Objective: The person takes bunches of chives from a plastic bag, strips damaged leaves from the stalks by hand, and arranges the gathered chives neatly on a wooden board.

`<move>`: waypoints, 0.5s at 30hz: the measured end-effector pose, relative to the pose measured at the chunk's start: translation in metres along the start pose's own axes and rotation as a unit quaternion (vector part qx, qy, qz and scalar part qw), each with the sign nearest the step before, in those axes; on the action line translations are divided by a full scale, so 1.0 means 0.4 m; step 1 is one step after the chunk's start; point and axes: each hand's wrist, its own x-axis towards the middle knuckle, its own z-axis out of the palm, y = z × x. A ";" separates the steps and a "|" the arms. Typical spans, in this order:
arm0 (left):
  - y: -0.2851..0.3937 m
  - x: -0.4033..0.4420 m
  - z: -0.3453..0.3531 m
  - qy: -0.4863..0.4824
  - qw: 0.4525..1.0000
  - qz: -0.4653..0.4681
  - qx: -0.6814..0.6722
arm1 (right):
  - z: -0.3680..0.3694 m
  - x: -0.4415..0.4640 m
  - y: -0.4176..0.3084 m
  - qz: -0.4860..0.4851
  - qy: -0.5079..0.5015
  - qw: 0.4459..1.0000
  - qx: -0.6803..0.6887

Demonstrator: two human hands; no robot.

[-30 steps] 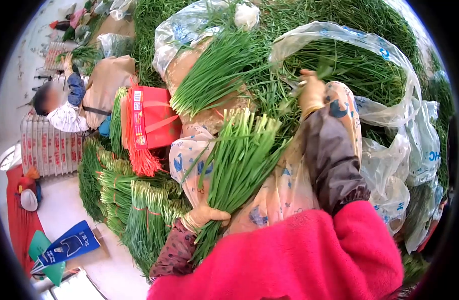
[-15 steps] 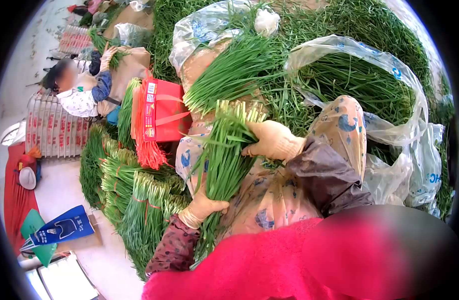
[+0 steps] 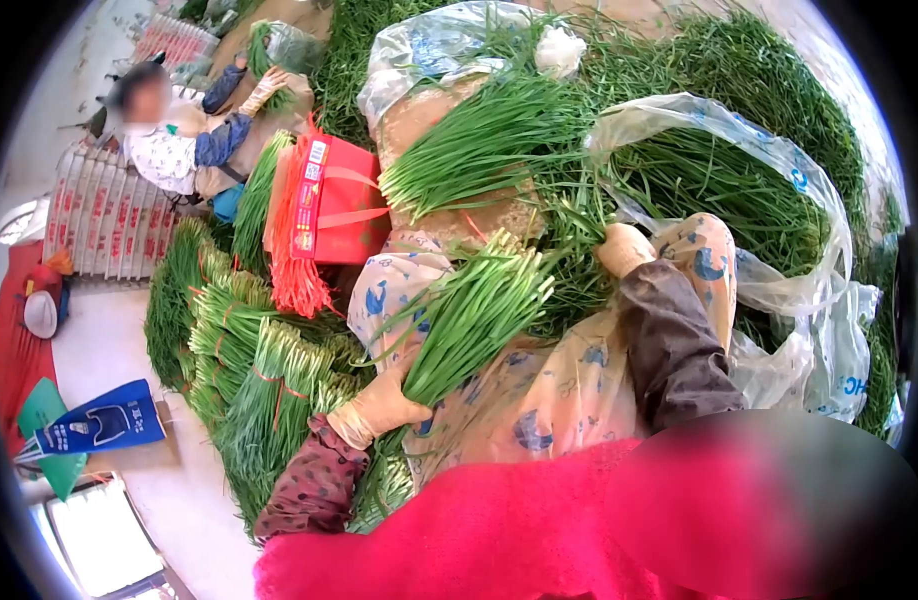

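Note:
My left hand (image 3: 379, 405), in a pale glove, is closed round the leafy lower part of a bunch of garlic chives (image 3: 479, 315). The bunch slants up and right over my covered lap, its pale cut ends fanned out. My right hand (image 3: 625, 250), also gloved, is closed by my raised knee at the edge of the loose greens. A few chive leaves (image 3: 582, 225) stick out from its fingers, which are partly hidden. Beyond the held bunch, a larger loose pile of chives (image 3: 479, 140) lies on a brown board (image 3: 469, 215).
Tied chive bundles (image 3: 269, 385) are heaped at my left. A red box (image 3: 349, 205) with red ties (image 3: 297, 270) stands behind them. An open clear plastic bag (image 3: 829, 210) of greens lies at right. Another person (image 3: 169, 150) handles greens at upper left.
My right hand has left the bunch and moved up and right to the loose greens. My left hand still holds the bunch, which now tilts further right. The view has shifted slightly.

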 end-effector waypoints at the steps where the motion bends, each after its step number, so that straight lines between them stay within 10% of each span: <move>1: 0.007 -0.004 -0.013 -0.026 0.997 -0.013 0.077 | -0.026 -0.019 -0.016 -0.009 -0.024 0.999 -0.047; 11: 0.098 0.044 0.041 -0.013 0.929 0.217 0.301 | -0.190 -0.274 -0.279 -0.405 0.033 0.898 -0.170; 12: 0.045 0.047 0.032 0.012 0.821 0.308 0.481 | -0.146 -0.251 -0.301 -0.426 -0.048 0.890 -0.155; 13: 0.009 0.082 0.018 -0.043 0.924 0.249 0.287 | -0.101 -0.226 -0.315 -0.429 -0.076 0.888 -0.145; 14: -0.035 0.112 -0.010 0.102 0.749 0.368 0.541 | -0.090 -0.228 -0.320 -0.436 -0.095 0.886 -0.128; 15: 0.014 0.109 0.011 0.145 0.743 0.361 0.545 | -0.088 -0.230 -0.324 -0.437 -0.122 0.887 -0.091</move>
